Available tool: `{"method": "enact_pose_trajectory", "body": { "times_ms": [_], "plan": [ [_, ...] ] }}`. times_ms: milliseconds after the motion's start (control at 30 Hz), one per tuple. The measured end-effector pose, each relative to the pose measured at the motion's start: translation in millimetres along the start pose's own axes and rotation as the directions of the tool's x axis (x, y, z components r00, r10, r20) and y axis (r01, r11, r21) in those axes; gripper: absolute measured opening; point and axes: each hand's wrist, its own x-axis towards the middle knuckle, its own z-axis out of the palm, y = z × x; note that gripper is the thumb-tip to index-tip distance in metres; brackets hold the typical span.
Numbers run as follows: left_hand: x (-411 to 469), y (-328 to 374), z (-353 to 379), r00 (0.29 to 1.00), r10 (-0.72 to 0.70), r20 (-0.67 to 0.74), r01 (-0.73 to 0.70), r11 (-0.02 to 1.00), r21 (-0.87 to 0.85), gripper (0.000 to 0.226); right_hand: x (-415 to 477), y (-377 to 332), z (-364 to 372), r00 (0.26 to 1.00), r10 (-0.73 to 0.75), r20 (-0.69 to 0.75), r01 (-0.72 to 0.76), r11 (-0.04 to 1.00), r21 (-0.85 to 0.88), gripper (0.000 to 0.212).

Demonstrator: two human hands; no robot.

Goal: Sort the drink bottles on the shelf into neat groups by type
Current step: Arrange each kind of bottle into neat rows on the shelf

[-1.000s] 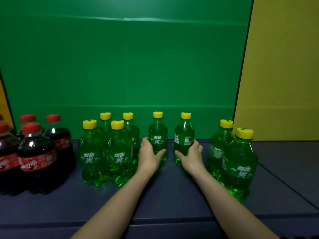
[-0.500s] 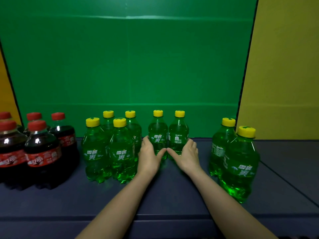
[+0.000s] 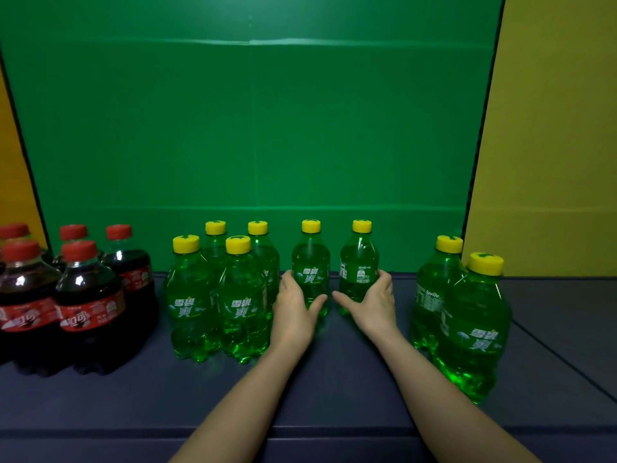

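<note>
Sprite bottles, green with yellow caps, stand upright in three lots on the dark blue shelf (image 3: pixel 334 389): a cluster of four (image 3: pixel 242 295) at centre-left, two in front and two behind, a middle pair towards the back, and a right pair (image 3: pixel 474 329) just beside the yellow side panel (image 3: pixel 551 128), one ahead of the other. The left hand (image 3: pixel 293 312) grasps the left middle bottle (image 3: pixel 310 262) low on its body, with the thumb across the front and the fingers curled round its left side. The right hand (image 3: pixel 372 305) grasps the right middle bottle (image 3: pixel 359 259) the same way, mirrored, with the fingers round its right side. A narrow gap separates these two bottles, and the thumb tips lie near each other without touching. The left one shows its logo to the camera; the right one shows a panel of white print. The hands hide whether their bases rest on the shelf. The back of the left hand lies just beside the cluster of four; contact cannot be told. At far left stand cola bottles (image 3: pixel 86 302) with red caps, five in view, close together and cut by the frame edge. A green back panel (image 3: pixel 250 128) rises behind everything.
</note>
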Motion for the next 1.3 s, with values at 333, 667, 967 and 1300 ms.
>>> {"method": "enact_pose_trajectory", "body": {
  "times_ms": [333,667,967,1300],
  "plan": [
    [-0.3,0.6,-1.2,1.000,0.006,-0.005,-0.006,1.000,-0.011,0.069,0.0,3.8,1.5,0.993,0.017,0.116,-0.012,0.999,-0.045,0.077],
    [0.4,-1.3,-0.2,1.000,0.011,-0.013,-0.011,1.000,-0.012,0.068,-2.0,8.6,7.3,0.984,-0.064,0.163,0.065,0.998,0.002,0.077],
    [-0.3,0.8,-0.3,1.000,-0.001,0.006,0.001,1.000,0.006,0.071,-2.6,9.9,9.1,0.990,-0.080,0.112,0.097,0.983,-0.155,0.077],
    [-38.0,13.8,-16.8,0.980,0.196,-0.027,-0.195,0.980,0.045,0.075,-77.1,-8.8,-58.4,0.944,-0.254,0.212,0.271,0.961,-0.053,0.076]
  ]
}}
